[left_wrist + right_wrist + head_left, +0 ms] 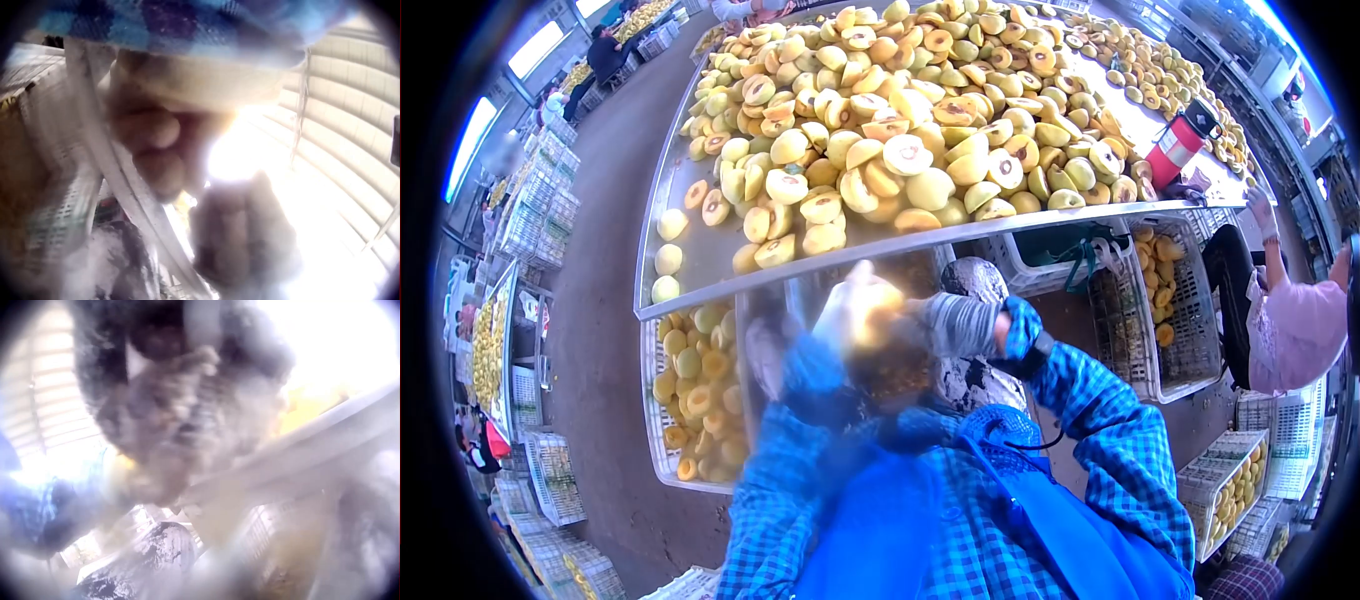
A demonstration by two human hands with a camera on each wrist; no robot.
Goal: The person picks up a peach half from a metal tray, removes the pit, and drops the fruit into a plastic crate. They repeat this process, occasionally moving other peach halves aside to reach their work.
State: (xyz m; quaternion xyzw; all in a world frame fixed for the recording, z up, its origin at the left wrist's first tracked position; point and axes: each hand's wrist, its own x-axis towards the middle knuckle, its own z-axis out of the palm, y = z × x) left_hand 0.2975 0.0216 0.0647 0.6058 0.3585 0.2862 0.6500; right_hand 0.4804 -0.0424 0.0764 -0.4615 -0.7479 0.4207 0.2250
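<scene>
- Head view: both gloved hands meet at 6 o'clock of the steel table [700,270], just below its near rim, and both are smeared by motion.
- Left hand [835,320], in a pale glove, sits at 9 o'clock of a blurred pale-yellow fruit [878,300] and appears to touch it. Whether the fingers pinch, wrap or lie flat I cannot tell.
- Right hand [960,322], in a grey knit glove, comes in from 3 o'clock of the same fruit; its grip cannot be told either.
- Left wrist view: the left hand [156,144] shows bent knuckles close to the lens, with the grey right hand [240,240] at 5 o'clock of it — glare hides whatever lies between them.
- Right wrist view: the right hand [181,419] fills the upper frame, badly blurred, with the table's rim [300,469] running across at 4 o'clock.
- Heap of halved peaches [900,130] covers the tabletop, from 12 o'clock down to the near rim.
- White crate [662,445] under the table, at 8 o'clock of the hands, holds whole yellow fruit.
- Red flask [1180,145] stands on the table's far corner at 2 o'clock.
- Second person in a pink top [1295,330] is at 3 o'clock, beside another crate [1190,340].
</scene>
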